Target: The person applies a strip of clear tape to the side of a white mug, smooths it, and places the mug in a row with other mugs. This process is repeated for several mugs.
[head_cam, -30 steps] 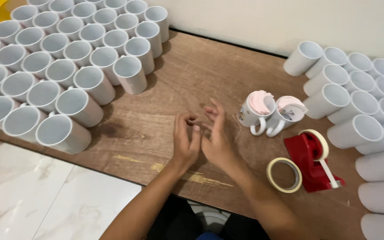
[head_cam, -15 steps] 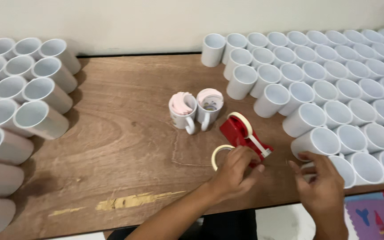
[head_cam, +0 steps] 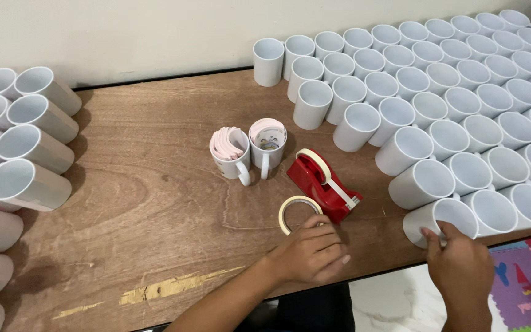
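Observation:
My right hand (head_cam: 460,265) grips the near side of a white mug (head_cam: 439,216) at the front edge of the right-hand group of mugs. My left hand (head_cam: 312,252) rests on the wooden table (head_cam: 142,203) with curled fingers, its thumb touching a loose roll of pale tape (head_cam: 296,210). Just beyond the roll stands a red tape dispenser (head_cam: 324,183). Two handled mugs (head_cam: 233,155) (head_cam: 268,146) with rolled printed sheets inside stand side by side at the table's middle.
Several plain white mugs (head_cam: 462,92) fill the right and back right of the table. More white mugs (head_cam: 23,147) lie on their sides at the left. A colourful foam mat (head_cam: 523,276) lies on the floor at the right.
My hands have parted. The left one has settled beside the tape roll, and the right has reached out and closed on a mug at the table's front right edge.

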